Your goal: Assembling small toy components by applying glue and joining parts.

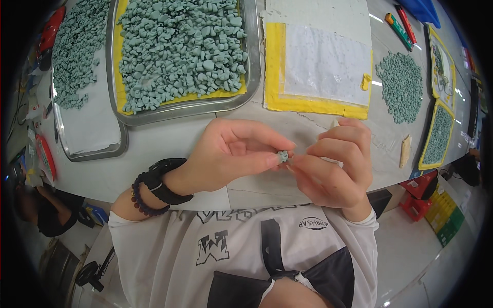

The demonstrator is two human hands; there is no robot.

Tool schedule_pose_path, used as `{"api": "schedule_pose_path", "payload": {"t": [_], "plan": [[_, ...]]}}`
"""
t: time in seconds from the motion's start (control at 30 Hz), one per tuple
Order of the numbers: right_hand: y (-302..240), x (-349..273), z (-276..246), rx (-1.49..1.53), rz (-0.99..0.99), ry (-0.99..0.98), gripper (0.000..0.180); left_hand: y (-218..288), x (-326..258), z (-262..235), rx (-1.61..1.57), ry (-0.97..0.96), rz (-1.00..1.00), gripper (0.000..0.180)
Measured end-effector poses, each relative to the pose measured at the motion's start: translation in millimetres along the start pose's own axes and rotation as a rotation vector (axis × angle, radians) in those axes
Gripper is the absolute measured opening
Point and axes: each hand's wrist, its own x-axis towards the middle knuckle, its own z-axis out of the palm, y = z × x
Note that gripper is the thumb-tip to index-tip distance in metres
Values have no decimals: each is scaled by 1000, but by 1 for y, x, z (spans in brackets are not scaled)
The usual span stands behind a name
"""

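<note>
A small grey-green piece [282,155] sits between the two hands, held above the near edge of the pale counter [169,141], just in front of the person's chest. The left hand [231,154] pinches it between thumb and forefinger, the other fingers curled loosely behind. The right hand [336,164] meets it from the other side, its thumb and forefinger tips pressed together right against the piece; whether they grip it or only touch it cannot be told.

The piece is too small and too covered by fingertips to give a clear long axis. What shows is a stubby lump, about as wide as it is tall, and which way it points cannot be made out.

Beyond the hands a large metal tray [251,77] lined with yellow holds a heap of similar grey-green pieces [179,49]. To its left a second tray [87,149] carries a smaller heap on white lining, partly cut off by the dark rim of the view. To the right lies a yellow-bordered white sheet [321,66], then a loose round pile of pieces [400,87] on the bare counter, and further yellow-lined trays [439,136] bent and blurred at the edge. A black watch and a bead bracelet [154,187] circle the left wrist.
</note>
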Motion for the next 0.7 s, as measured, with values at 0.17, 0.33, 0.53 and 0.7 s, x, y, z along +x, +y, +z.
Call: {"api": "schedule_pose_path", "payload": {"t": [0.17, 0.33, 0.53, 0.7], "plan": [[1, -1, 1, 17, 2, -12, 28, -4, -1, 1, 22, 16, 71, 24], [1, 1, 0, 36, 22, -32, 29, -9, -2, 0, 65, 8, 145, 25], [0, 2, -2, 99, 85, -82, 30, -11, -3, 2, 199, 36, 283, 28], [-1, 2, -2, 124, 130, -93, 30, -11, -4, 3, 357, 86, 345, 28]]}}
